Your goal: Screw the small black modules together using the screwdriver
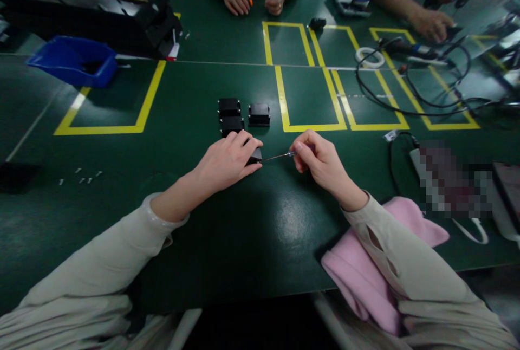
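My left hand [228, 161] is closed over a small black box [255, 154], pressing it to the green table; most of the box is hidden under the fingers. Between thumb and fingers, my right hand [319, 159] pinches a thin screwdriver [280, 155]. Its metal shaft points left, and the tip meets the near right corner of the held box. Just beyond my left hand sit similar black boxes: one at the back [229, 106], one in front of it [231, 124] partly behind my fingers, and one to the right [259, 114].
Several small screws [87, 179] lie at the left. A blue bin [75, 60] stands beside a large black tray [93, 6]. Yellow tape [314, 128] marks the table. A pink cloth [365, 263] lies under my right forearm; cables [422, 106] are at the right. Two people's hands rest across the table.
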Demonstrator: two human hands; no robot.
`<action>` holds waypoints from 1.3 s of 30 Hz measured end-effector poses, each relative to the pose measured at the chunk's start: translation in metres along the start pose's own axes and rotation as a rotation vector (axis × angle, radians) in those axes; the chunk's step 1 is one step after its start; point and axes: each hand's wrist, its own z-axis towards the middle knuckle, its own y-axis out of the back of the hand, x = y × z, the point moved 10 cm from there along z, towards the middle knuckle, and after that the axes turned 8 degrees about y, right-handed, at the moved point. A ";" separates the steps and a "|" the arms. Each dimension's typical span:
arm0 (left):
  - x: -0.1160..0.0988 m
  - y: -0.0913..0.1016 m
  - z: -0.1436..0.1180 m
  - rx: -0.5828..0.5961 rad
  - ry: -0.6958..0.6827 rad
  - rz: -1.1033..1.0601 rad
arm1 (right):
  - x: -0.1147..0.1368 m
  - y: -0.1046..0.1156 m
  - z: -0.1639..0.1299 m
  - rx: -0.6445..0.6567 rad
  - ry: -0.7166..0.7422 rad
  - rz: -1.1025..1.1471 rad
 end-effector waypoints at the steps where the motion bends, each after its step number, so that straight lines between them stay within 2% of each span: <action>1: 0.000 -0.001 0.000 -0.001 0.001 0.000 | 0.000 0.000 0.000 0.000 0.007 0.007; 19: 0.001 -0.001 0.000 0.016 0.011 -0.020 | 0.006 -0.001 -0.001 -0.015 0.064 -0.001; 30: 0.002 -0.002 0.000 0.014 0.006 -0.017 | 0.002 0.003 -0.002 -0.047 0.042 -0.032; 39: 0.001 -0.002 0.001 0.037 0.022 -0.020 | 0.000 0.000 -0.001 -0.007 -0.034 -0.034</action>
